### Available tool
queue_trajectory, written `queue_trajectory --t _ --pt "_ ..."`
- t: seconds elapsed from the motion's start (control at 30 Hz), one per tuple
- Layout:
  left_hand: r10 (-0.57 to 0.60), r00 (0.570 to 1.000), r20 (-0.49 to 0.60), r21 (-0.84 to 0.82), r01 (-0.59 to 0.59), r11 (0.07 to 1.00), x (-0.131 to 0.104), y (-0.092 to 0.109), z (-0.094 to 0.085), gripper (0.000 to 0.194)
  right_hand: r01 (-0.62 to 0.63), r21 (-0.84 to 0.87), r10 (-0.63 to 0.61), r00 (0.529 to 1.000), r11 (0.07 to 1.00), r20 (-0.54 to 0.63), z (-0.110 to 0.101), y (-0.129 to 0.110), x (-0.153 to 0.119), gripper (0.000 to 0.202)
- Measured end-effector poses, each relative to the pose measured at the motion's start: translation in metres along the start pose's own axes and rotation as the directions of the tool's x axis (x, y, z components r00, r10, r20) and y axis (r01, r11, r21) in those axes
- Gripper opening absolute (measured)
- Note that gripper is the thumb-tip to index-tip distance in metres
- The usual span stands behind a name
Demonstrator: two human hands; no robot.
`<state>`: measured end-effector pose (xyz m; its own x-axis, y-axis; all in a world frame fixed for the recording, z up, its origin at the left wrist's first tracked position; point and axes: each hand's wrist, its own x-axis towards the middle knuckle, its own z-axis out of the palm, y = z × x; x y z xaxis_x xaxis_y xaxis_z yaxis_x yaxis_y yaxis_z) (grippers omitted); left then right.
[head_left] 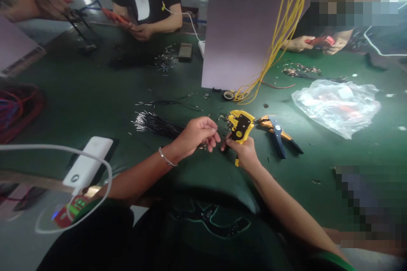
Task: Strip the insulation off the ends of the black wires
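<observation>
Across the dark green tabletop (104, 89), I am starting from the left, where a white rectangular power bank (89, 161) is lying with a thick white cable (110, 169) looping beside the left arm (140, 173). Further right, a bundle of thin black wires with silvery tips (162, 125) is running toward the left hand (199, 133), whose thumb and fingertips are curling close together. The right hand (244, 148) is clamping round the handle of a yellow-and-black hand tool (241, 125), with its head standing just beyond the fist. Past it, a blue-and-orange hand tool (280, 133) and a crumpled clear plastic bag (337, 106) are lying apart.

What is worrying me: the cable could be catching the left arm and dragging the power bank; the wires could be tangling under the left wrist; a careless squeeze could be nipping fingertips straying into the tool's mouth.

The left hand is hiding the bundle's far end, and I am failing to tell whether its fingertips are pinching anything. The right fist is covering most of the handle, and the bag's contents are blurring.
</observation>
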<state>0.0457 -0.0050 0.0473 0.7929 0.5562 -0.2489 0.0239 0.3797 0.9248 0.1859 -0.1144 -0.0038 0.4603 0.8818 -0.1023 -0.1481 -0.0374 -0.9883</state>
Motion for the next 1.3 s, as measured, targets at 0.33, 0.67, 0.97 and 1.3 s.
queue_trajectory --t 0.33,0.67,0.97,1.3 --pt "-0.054 0.998 -0.025 -0.054 0.052 0.997 -0.010 0.006 -0.023 0.005 -0.082 0.025 0.076 0.980 0.996 0.185 0.006 -0.014 -0.022 0.017" --pt "-0.073 0.997 0.029 -0.087 0.076 0.993 -0.018 0.007 -0.033 0.008 -0.366 0.145 0.257 0.837 0.919 0.484 0.002 -0.009 -0.033 0.020" --pt "-0.122 0.988 0.096 -0.080 0.130 0.988 -0.019 0.001 -0.034 0.008 -0.429 0.171 0.251 0.758 0.887 0.602 0.008 0.004 -0.032 0.025" --pt "-0.145 0.983 0.110 -0.071 0.154 0.986 -0.020 -0.003 -0.033 0.006 -0.426 0.194 0.239 0.767 0.883 0.596 0.012 0.007 -0.035 0.020"
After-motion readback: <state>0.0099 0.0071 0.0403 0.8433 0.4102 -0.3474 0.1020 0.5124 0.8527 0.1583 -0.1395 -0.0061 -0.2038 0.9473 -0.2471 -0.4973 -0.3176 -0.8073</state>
